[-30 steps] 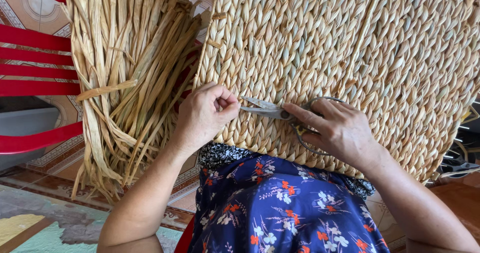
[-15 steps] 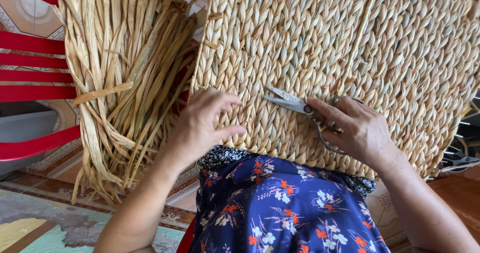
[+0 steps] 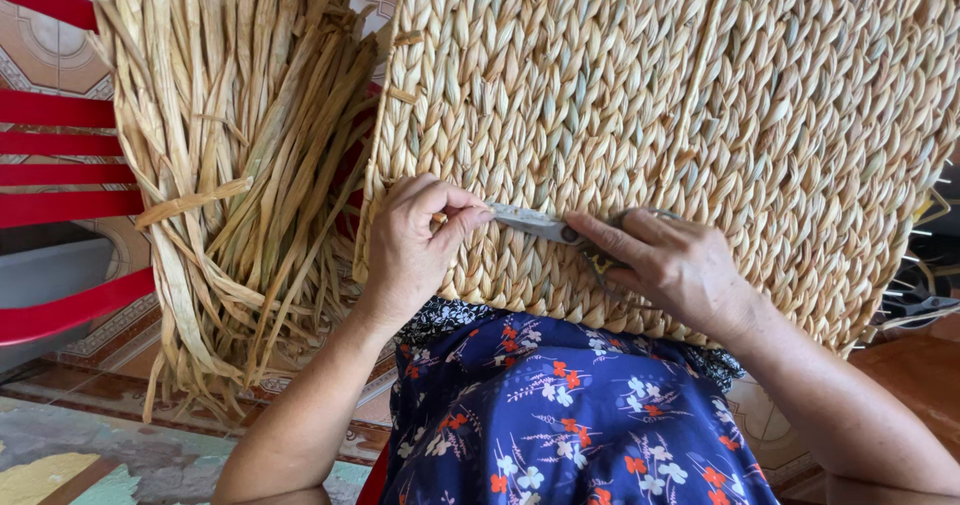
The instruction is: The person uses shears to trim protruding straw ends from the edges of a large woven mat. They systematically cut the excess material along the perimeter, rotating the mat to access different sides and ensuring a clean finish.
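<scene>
While my right hand (image 3: 680, 265) holds small metal scissors (image 3: 545, 227), my left hand (image 3: 415, 245) pinches a bit of straw by their tips, on the bumpy braided mat (image 3: 700, 95). Long dry straw (image 3: 240, 165) hangs left.

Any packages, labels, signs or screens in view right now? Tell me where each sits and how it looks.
None in view: no package, label, sign or screen.
What shows instead: a tan woven mat on the lap, the left hand pinching its weave, the right hand holding metal scissors against it, and a bundle of dried straw strips on a red slatted chair.
</scene>
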